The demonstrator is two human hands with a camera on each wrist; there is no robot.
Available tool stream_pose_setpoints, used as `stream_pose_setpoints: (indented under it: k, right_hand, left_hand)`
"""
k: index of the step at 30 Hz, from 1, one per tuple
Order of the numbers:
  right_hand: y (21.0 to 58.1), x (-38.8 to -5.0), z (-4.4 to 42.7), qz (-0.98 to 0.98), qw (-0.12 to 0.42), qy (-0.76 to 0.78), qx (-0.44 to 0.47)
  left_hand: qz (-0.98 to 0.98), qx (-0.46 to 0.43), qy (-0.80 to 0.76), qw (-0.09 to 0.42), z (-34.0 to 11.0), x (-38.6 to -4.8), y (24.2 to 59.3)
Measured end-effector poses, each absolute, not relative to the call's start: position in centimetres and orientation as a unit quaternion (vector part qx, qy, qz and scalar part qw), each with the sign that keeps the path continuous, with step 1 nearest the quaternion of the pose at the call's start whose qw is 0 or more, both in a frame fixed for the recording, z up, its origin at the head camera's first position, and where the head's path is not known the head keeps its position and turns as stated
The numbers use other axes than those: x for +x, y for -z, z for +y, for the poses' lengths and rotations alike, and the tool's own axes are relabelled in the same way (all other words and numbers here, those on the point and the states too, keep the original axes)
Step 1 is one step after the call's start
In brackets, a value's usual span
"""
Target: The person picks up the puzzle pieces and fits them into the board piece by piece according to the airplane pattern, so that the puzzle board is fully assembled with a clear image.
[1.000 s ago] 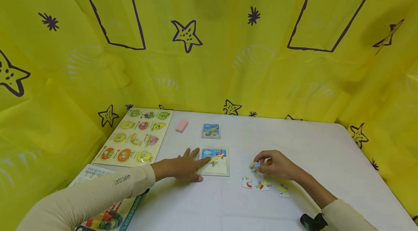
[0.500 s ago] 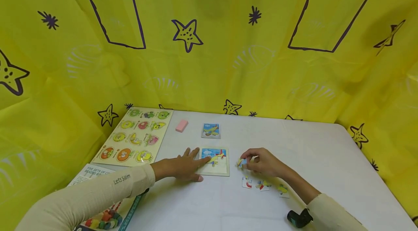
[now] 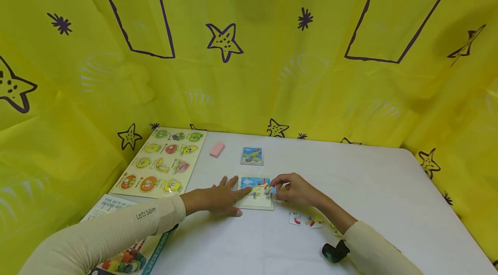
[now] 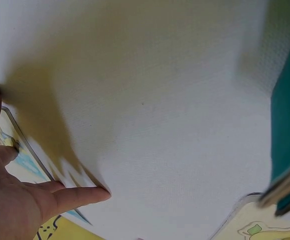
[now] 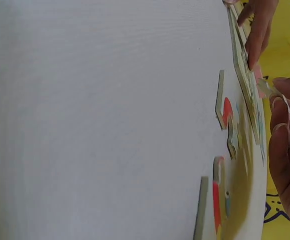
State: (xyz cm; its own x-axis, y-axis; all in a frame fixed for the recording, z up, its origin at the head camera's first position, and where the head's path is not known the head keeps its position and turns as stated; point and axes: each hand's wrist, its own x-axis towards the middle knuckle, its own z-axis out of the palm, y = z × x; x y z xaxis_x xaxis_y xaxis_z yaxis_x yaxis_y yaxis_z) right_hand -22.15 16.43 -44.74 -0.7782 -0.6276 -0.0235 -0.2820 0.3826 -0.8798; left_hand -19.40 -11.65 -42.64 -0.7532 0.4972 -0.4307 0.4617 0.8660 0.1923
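Observation:
My left hand [image 3: 221, 199] lies with fingers spread at the left side of a small jigsaw puzzle tray [image 3: 254, 205], its index finger touching the fitted airplane pieces [image 3: 249, 182]. The tray's lower part shows bare board. Between thumb and fingertips, my right hand [image 3: 295, 189] pinches a jigsaw piece [image 3: 269, 191] over the tray's right side. In the right wrist view this jigsaw piece [image 5: 268, 90] appears edge-on, raised off the table. Loose jigsaw pieces [image 3: 294, 219] lie below my right hand, one partly hidden by the right forearm.
Behind the tray sits a small airplane picture [image 3: 252, 155], with a pink block [image 3: 217, 150] to its left. A fruit board [image 3: 183, 136] and a printed box [image 3: 106, 203] occupy the left side. A black object [image 3: 334, 252] is beside the right sleeve. Yellow curtain [image 3: 249, 84] borders the back.
My right hand has moved left with the jigsaw piece, from above the loose pieces to the tray's right side. The left hand has stayed in place.

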Motion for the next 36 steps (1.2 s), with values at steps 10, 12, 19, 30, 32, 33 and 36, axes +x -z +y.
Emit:
stream_pose_setpoints:
  k: [10,12,19,30,32,33,36]
  right_hand:
    - [45.0,-22.5,14.7,0.806,0.187,0.489,-0.275]
    - [45.0,-22.6,14.6,0.806,0.185,0.489,-0.277]
    - [45.0,-22.7,14.5,0.824,0.172,0.469,-0.268]
    - [45.1,-22.7,14.8,0.869,0.123,0.389,-0.28]
    - [45.1,-22.7,14.8,0.87,0.122,0.384,-0.286]
    - [45.1,-22.7,14.7,0.87,0.123,0.382,-0.285]
    - [45.0,-22.7,14.7,0.871,0.122,0.378,-0.29]
  left_hand:
    - [0.936,0.255,-0.041,0.241,-11.5,-19.3,42.3]
    - [0.936,0.254,-0.038,0.242,-11.4,-19.3,42.3]
    - [0.935,0.255,-0.035,0.245,-11.5,-19.3,42.1]
    - [0.934,0.261,-0.039,0.242,-11.6,-19.4,42.4]
    - [0.934,0.26,-0.038,0.241,-11.6,-19.4,42.4]
    - [0.934,0.261,-0.037,0.241,-11.6,-19.4,42.4]
    - [0.934,0.259,-0.038,0.242,-11.6,-19.4,42.4]
